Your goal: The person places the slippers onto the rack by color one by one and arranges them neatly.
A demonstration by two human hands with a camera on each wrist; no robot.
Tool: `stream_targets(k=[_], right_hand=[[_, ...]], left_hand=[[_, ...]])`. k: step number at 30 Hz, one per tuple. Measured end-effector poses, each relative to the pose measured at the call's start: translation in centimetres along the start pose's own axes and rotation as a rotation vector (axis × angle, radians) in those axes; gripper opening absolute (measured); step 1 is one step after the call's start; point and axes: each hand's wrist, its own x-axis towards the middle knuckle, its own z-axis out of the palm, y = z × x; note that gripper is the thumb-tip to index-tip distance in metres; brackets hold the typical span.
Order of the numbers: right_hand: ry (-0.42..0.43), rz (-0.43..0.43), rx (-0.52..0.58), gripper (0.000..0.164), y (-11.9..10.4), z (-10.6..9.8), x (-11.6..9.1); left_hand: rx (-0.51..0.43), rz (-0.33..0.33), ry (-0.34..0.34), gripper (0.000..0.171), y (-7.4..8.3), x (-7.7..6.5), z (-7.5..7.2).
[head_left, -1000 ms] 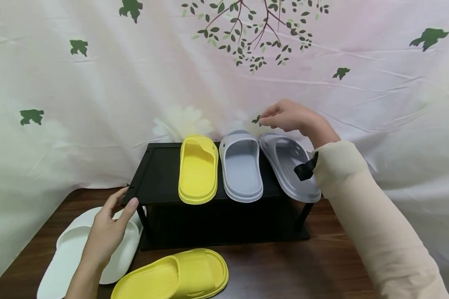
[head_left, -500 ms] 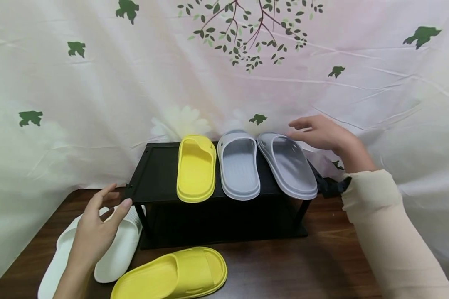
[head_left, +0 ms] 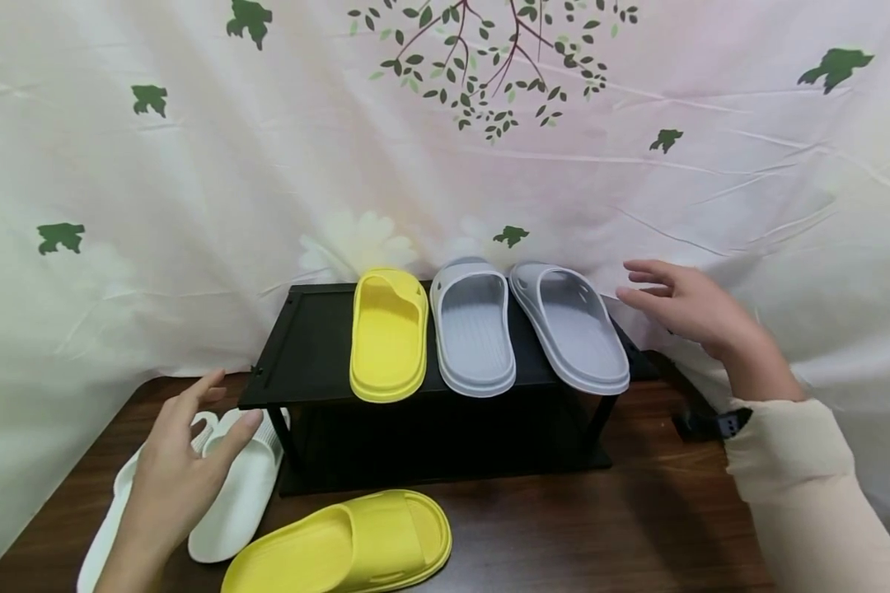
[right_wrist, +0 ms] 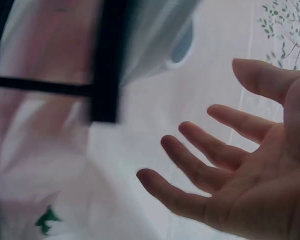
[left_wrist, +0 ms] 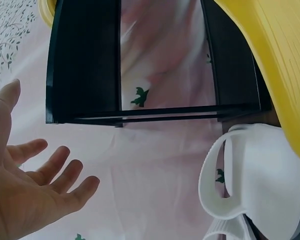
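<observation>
My left hand, fingers spread and holding nothing, hovers off the left end of a black two-tier shoe rack, above a pair of white slippers. Past the rack's right end, my right hand is in the air with its fingers apart and nothing in them. On the top tier stand a yellow slipper and a grey slipper side by side, toes to the back. To their right, a second grey slipper lies angled, its heel over the front edge.
Another yellow slipper lies on the brown wooden surface in front of the rack, toe to the right. A printed cloth hangs close behind the rack. The lower tier is in shadow.
My right hand has moved right and down, away from above the grey slippers. My left hand has let go of the rack's left corner and drawn back to the left.
</observation>
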Motion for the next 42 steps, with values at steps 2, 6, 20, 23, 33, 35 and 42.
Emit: stream_targets(k=[2, 6, 20, 23, 33, 35, 42], right_hand=[[-0.005, 0.006, 0.098, 0.071, 1.3, 0.5, -0.4], [-0.02, 0.047, 0.257, 0.073, 3.8, 1.8, -0.8], [-0.008, 0.01, 0.513, 0.061, 6.9, 5.5, -2.3], [0.002, -0.039, 0.64, 0.058, 7.2, 5.9, -2.5], [0.027, -0.065, 0.765, 0.045, 8.1, 7.7, -3.3], [0.026, -0.081, 0.797, 0.038, 8.4, 8.0, -3.5], [0.018, -0.243, 0.906, 0.029, 9.2, 8.6, -4.1]], left_hand=[[0.024, 0.005, -0.01, 0.071, 0.0, -0.1, -0.1], [0.063, 0.002, -0.035, 0.076, 0.0, -0.3, -0.5], [0.185, 0.035, -0.115, 0.079, -1.2, -1.5, -0.9], [0.188, 0.049, -0.139, 0.079, -1.6, -1.6, -1.0], [0.221, 0.064, -0.157, 0.078, -2.3, -2.3, -0.3], [0.217, 0.073, -0.158, 0.078, -2.5, -2.5, -0.2], [0.262, 0.006, -0.216, 0.086, -2.9, -2.7, 0.2]])
